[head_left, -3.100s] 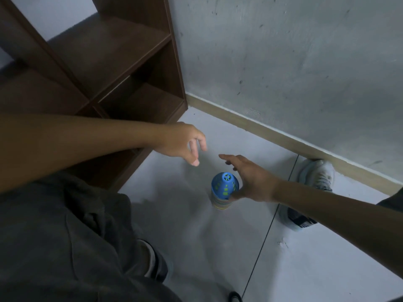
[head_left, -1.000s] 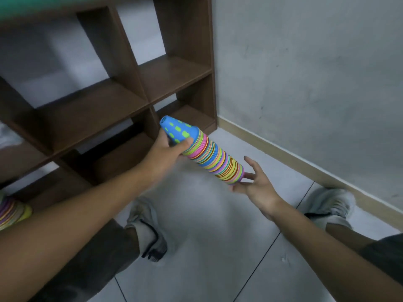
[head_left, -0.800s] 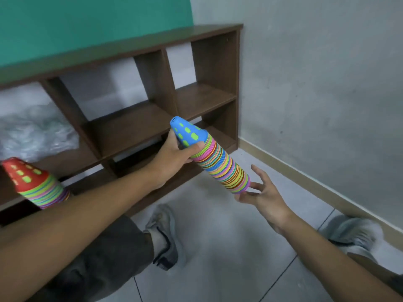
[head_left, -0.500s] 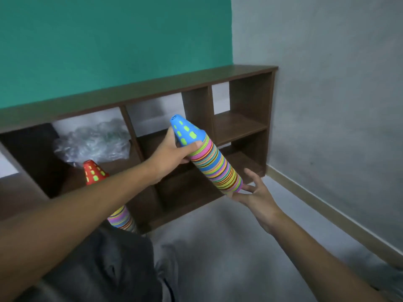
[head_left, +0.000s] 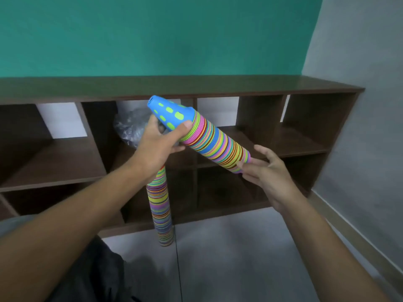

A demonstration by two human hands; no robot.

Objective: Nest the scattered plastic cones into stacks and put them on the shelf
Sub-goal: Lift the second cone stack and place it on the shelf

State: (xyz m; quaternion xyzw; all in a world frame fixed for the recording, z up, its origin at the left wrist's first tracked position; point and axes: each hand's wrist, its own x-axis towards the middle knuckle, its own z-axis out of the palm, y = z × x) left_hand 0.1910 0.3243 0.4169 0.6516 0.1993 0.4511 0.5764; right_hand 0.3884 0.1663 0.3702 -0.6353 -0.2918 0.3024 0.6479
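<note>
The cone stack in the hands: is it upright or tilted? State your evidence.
Tilted. The cone stack slopes from its blue tip, gripped by the left hand, down to its base resting on the right hand.

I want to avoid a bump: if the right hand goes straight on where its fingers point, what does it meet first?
The right hand already touches the held cone stack's wide lower end; going on would push that first, apparently.

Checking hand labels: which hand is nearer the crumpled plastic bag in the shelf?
Left. The left hand grips the held cone stack right in front of the bag; the right hand is farther right, at the stack's base.
</note>
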